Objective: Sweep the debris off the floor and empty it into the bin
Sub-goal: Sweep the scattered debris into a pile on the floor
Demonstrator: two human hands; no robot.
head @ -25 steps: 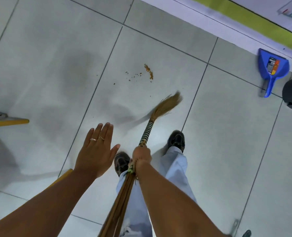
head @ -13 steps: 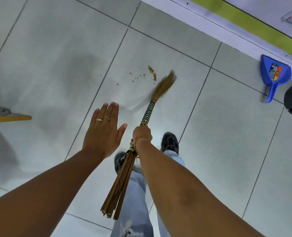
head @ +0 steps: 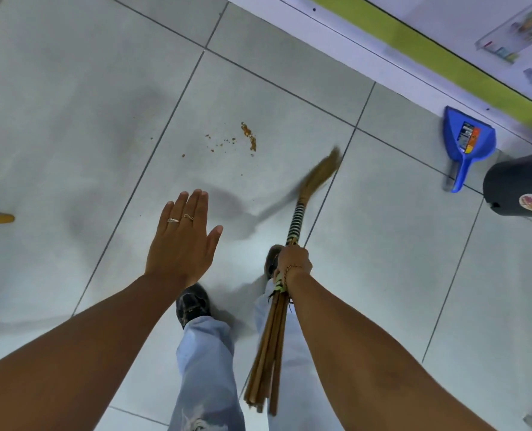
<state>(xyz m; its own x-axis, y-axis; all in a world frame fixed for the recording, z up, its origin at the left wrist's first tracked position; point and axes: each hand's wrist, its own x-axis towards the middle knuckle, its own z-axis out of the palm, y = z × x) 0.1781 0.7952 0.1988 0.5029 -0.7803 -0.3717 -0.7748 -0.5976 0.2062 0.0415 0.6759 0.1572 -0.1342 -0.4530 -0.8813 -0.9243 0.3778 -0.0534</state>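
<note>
Broom (head: 296, 219) head has swung right, away from debris (head: 248, 136).

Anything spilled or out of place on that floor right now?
Yes: brown debris lies scattered on the tile ahead of the broom, a short streak with loose specks to its left. The blue dustpan lies by the wall beside the dark bin, not yet in use. Nothing looks damaged.

No lettering could be read: the label on the blue dustpan (head: 467, 139), the round sticker on the dark bin (head: 521, 188) and the posters (head: 520, 29) along the wall were too blurred.
</note>
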